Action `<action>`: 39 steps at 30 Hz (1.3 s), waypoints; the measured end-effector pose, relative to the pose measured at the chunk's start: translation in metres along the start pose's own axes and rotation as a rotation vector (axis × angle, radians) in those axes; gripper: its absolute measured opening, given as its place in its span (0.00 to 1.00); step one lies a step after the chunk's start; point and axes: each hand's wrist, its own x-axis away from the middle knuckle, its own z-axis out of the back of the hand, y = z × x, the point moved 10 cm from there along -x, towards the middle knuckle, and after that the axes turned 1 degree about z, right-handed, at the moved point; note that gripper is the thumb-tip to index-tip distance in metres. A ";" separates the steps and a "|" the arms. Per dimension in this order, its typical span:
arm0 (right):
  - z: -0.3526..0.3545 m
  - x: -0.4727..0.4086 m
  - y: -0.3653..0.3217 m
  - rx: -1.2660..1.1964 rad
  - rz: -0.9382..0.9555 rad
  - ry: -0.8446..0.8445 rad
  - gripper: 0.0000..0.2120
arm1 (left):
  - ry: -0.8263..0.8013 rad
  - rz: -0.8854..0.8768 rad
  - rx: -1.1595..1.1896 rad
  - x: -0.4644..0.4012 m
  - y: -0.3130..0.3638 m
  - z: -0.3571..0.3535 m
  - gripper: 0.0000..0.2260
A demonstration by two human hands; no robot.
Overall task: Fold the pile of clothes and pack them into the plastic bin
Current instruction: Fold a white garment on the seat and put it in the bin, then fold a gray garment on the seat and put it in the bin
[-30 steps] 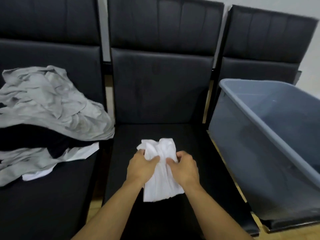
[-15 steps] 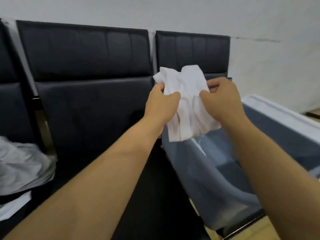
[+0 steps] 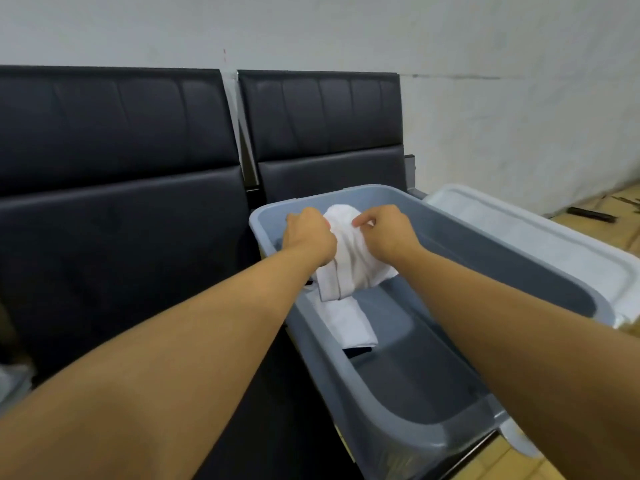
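Now that it has been carried off the seat, folded white garment (image 3: pixel 349 258) is pinched by left hand (image 3: pixel 306 237) and right hand (image 3: pixel 384 233) inside plastic bin (image 3: pixel 519 271), release pending

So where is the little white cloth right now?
The white cloth is at centre in the head view, held by the left hand and right hand over the far end of the grey bin.
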 end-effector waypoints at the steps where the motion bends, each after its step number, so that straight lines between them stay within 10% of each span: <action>1: -0.007 -0.001 0.003 0.004 -0.012 -0.028 0.13 | -0.016 0.026 -0.078 0.003 -0.004 -0.001 0.11; 20: -0.045 0.130 -0.178 -0.624 0.263 -0.124 0.04 | 0.384 0.108 0.906 0.107 -0.162 0.121 0.06; 39: -0.350 0.300 -0.401 -0.509 0.367 -0.636 0.14 | 0.724 0.473 0.543 0.256 -0.541 0.291 0.11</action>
